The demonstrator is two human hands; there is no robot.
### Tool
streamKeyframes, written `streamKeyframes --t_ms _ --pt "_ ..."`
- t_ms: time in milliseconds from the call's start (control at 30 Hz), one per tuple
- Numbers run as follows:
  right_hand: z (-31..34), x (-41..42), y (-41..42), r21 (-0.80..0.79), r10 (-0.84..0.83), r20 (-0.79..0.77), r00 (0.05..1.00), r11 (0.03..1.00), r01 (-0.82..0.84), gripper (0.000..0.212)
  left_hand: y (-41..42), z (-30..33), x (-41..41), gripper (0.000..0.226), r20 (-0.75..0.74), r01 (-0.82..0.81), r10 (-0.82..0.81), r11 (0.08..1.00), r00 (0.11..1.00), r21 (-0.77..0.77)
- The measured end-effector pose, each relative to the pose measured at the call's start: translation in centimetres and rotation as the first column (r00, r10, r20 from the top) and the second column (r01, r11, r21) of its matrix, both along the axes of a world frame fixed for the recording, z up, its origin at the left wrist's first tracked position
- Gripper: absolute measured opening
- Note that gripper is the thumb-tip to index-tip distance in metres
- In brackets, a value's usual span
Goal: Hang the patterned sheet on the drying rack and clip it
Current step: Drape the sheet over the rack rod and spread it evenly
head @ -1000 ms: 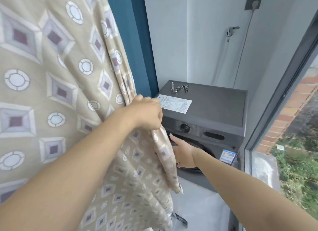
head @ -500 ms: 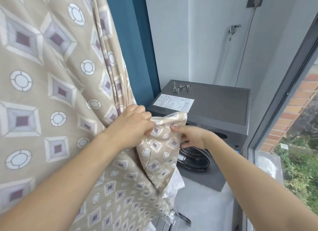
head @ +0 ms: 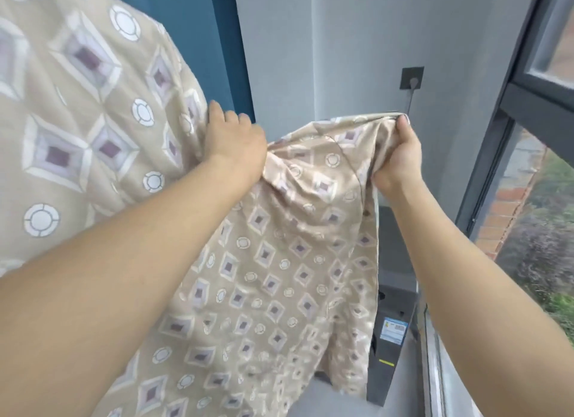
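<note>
The patterned sheet (head: 273,261) is beige with purple-centred diamonds and white rings. It hangs across the left of the view and spreads between both hands. My left hand (head: 233,137) grips a bunch of the sheet near the hanging part. My right hand (head: 397,155) grips the sheet's upper edge, raised and pulled out to the right. The stretch between them is taut and drapes down toward the floor. The drying rack and the clips are hidden.
A dark grey washing machine (head: 394,317) stands behind the sheet, mostly covered by it. A wall socket (head: 412,78) with a cable sits on the grey wall. A dark window frame (head: 509,112) runs along the right, a blue wall panel (head: 192,28) behind the sheet.
Both hands have risen. My right hand came up from the washing machine, took the sheet's edge and pulled it up and right, spreading the cloth. The view tilted upward.
</note>
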State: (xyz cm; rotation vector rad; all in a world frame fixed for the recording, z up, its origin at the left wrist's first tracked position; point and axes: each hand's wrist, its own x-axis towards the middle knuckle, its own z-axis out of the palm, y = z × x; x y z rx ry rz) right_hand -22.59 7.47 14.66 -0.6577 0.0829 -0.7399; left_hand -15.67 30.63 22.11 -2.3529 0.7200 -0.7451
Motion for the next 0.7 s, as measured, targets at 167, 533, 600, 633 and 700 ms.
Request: streamKeyframes --t_ms 167,533,600,633,700 --pt "2.9 -2.5 -2.7 -0.101 -0.066 0.027 0.997 0.993 0.069 0.047 -3.4 0.1 -1.7 0.07 -0.583 -0.068 -0.149 0.94 0.799 -0.334" --pt "1.8 -7.0 -3.5 -0.561 -0.464 -0.163 0.871 0.77 0.306 0.021 -6.4 7.7 0.1 0.025 0.555 0.668 -0.46 0.699 0.693 -0.255" --pt "2.9 -7.5 -3.0 -0.6 -0.458 -0.189 0.869 0.754 0.267 0.025 -6.5 6.5 1.0 0.022 0.57 0.747 -0.628 0.663 0.53 0.036" --pt "3.3 -7.7 -2.8 -0.617 -0.441 -0.208 0.873 0.752 0.232 0.029 -6.5 4.9 1.1 0.024 0.545 0.785 -0.698 0.609 0.463 0.112" --pt "4.0 -7.9 -2.1 -0.661 -0.408 -0.216 0.887 0.73 0.175 0.032 -6.0 0.5 -0.8 0.032 0.466 0.835 -0.728 0.549 0.503 -0.044"
